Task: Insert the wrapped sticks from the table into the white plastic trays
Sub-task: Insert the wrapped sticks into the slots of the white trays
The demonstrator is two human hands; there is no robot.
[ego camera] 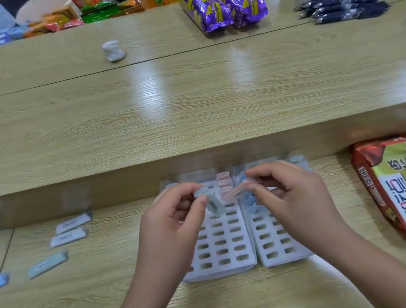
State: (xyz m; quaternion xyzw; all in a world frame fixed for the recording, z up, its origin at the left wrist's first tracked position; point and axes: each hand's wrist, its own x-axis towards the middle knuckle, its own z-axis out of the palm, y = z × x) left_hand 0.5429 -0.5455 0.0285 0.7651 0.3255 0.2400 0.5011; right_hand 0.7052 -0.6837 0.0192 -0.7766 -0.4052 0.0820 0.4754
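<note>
The left hand (172,216) is pinching a green stick (213,204) between thumb and forefinger, its lower end hanging just above the left tray (217,269). The right hand (291,196) is pinching a pink stick (234,195) by one end. This stick is pointing toward the left hand, above the seam between that tray and the right tray (280,259). Filled slots (224,183) are sitting just beyond both hands; empty ones are lying under the palms. Spare sticks (68,237) are lying on the table (110,288), well out past the left hand. Judging from this, each stick is needing to be turned upright, aimed at the empty slot nearest the filled rows, and pushed straight down so the wrapper is not buckling.
</note>
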